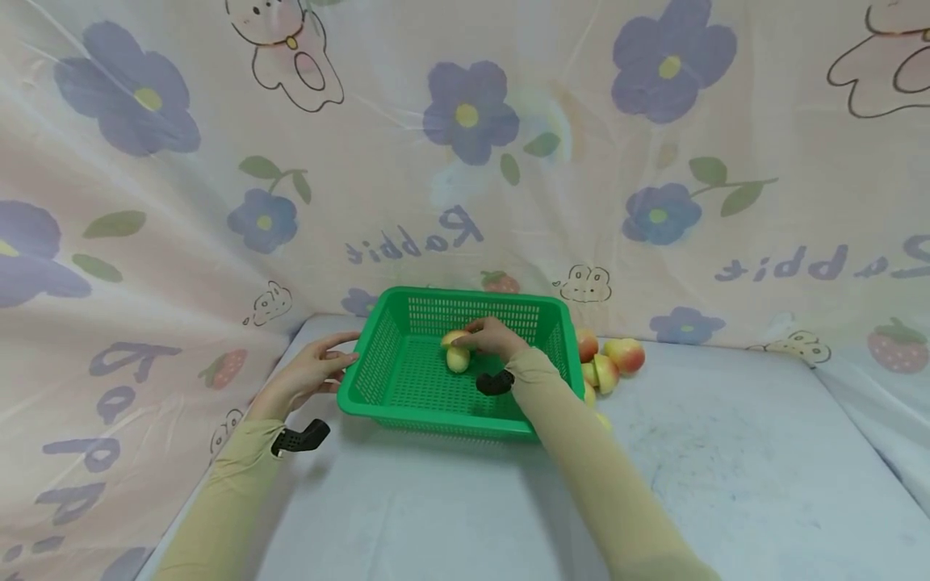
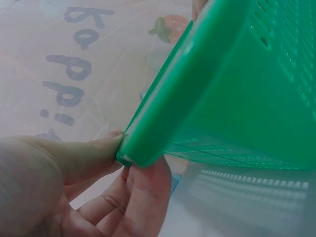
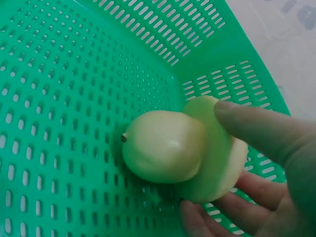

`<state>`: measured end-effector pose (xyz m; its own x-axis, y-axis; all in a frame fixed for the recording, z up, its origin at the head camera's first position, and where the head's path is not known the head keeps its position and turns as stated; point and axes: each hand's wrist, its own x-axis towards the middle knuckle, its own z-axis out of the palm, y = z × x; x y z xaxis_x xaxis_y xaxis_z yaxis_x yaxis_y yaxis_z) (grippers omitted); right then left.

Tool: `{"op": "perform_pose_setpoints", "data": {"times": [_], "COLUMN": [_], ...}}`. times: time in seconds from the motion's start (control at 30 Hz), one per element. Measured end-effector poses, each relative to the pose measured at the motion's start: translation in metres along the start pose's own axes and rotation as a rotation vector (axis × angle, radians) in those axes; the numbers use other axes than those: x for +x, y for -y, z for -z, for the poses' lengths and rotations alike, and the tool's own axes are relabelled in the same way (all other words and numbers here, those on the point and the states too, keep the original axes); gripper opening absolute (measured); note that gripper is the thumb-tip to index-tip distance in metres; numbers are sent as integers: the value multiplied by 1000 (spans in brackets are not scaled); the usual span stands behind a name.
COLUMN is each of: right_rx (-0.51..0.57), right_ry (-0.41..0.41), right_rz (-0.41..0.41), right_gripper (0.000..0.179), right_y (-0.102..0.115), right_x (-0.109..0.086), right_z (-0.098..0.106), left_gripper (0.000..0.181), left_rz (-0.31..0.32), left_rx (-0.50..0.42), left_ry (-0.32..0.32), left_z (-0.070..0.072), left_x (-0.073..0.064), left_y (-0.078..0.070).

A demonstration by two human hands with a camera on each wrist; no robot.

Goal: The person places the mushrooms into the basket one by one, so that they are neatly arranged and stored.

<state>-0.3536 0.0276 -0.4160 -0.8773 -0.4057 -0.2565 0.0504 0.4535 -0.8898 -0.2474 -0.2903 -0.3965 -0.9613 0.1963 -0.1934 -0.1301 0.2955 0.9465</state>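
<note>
My left hand (image 1: pixel 311 374) pinches the left rim of a green plastic basket (image 1: pixel 458 424), thumb and fingers on opposite sides of it in the left wrist view. Inside the basket, my right hand (image 1: pixel 496 336) holds an apple piece (image 1: pixel 454 337), thumb on one side and fingers on the other. That piece has a flat, pale green face (image 3: pixel 217 148), which sits against a yellow apple (image 3: pixel 163 145) with a small dark stem. The yellow apple (image 1: pixel 458 360) rests on the basket's perforated floor.
Right of the basket, several yellow-red apples and cut pieces lie on the white table (image 1: pixel 726 452), among them a red-yellow apple (image 1: pixel 626 356) and a cut piece (image 1: pixel 606 374). The basket's right wall partly hides some. A printed cloth (image 1: pixel 465 194) hangs behind and at the left.
</note>
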Motion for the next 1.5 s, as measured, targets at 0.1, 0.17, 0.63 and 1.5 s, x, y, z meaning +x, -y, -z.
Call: {"op": "perform_pose_setpoints", "data": {"times": [0.1,0.17,0.63,1.5], "right_rx": [18,27,21,-27], "right_ry": [-13,-30,-96,-103], "right_rz": [-5,-5,-24,-34], "right_gripper": [53,53,57,58], "right_y": [0,0,5,16], "right_x": [0,0,-1,10], "right_z": [-1,-1,-8,-23], "left_gripper": [57,57,60,58], "left_rz": [-1,-2,-2,0], "left_rx": [1,0,9,-6], "left_ry": [-3,-6,-5,3], "left_z": [0,-1,1,0], "left_x": [-1,-1,-2,-2], "left_y": [0,0,1,-2]}}
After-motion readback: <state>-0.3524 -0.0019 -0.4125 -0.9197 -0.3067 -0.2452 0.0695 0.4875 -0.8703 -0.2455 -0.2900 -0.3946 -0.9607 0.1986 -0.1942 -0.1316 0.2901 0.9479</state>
